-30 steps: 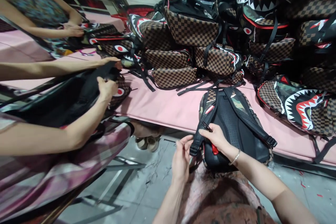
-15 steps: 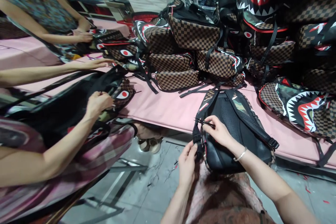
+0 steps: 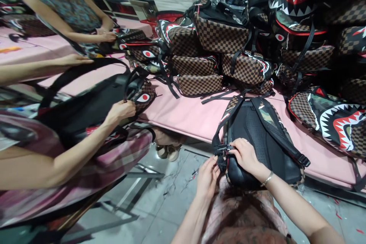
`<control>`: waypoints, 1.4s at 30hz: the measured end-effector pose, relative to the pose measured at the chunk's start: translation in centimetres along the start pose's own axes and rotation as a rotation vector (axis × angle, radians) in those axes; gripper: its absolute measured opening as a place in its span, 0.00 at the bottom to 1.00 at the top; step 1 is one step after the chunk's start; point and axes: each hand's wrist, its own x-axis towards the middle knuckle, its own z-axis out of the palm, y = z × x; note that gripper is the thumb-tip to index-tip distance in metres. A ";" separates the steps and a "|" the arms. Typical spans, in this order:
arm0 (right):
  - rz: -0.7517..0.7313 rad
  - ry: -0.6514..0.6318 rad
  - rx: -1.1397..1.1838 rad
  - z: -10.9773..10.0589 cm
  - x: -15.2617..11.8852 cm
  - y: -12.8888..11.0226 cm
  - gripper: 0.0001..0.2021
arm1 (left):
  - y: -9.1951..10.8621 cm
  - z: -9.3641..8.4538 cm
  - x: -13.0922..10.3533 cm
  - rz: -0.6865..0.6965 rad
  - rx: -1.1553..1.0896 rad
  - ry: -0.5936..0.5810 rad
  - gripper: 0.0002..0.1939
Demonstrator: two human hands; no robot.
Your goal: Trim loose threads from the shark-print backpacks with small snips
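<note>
A black-backed backpack (image 3: 243,122) leans on the table edge and my lap, its padded back and shoulder straps facing up. My left hand (image 3: 207,175) pinches the webbing strap (image 3: 221,163) at the bag's lower left side. Close above it, my right hand (image 3: 244,156) is closed on small dark thread snips (image 3: 224,147), their blades pointing left across the shoulder strap. My right fingers partly cover the snips, so whether the blades touch the webbing is hard to see.
Checkered backpacks (image 3: 200,65) are piled along the pink table (image 3: 177,110). A shark-mouth backpack (image 3: 334,122) lies at right. At left, a co-worker's hand (image 3: 122,110) grips another black-backed bag (image 3: 85,103); another person (image 3: 71,19) works behind. Thread scraps litter the floor (image 3: 177,183).
My right hand has moved down the strap with the snips, closer to my left hand. The co-worker at left has raised a strap of their bag. The view has turned slightly left.
</note>
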 end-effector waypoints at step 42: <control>0.700 0.023 0.804 4.0 5.7 0.5 0.14 | 1.6 -6.9 -4.3 0.040 0.835 -0.229 0.35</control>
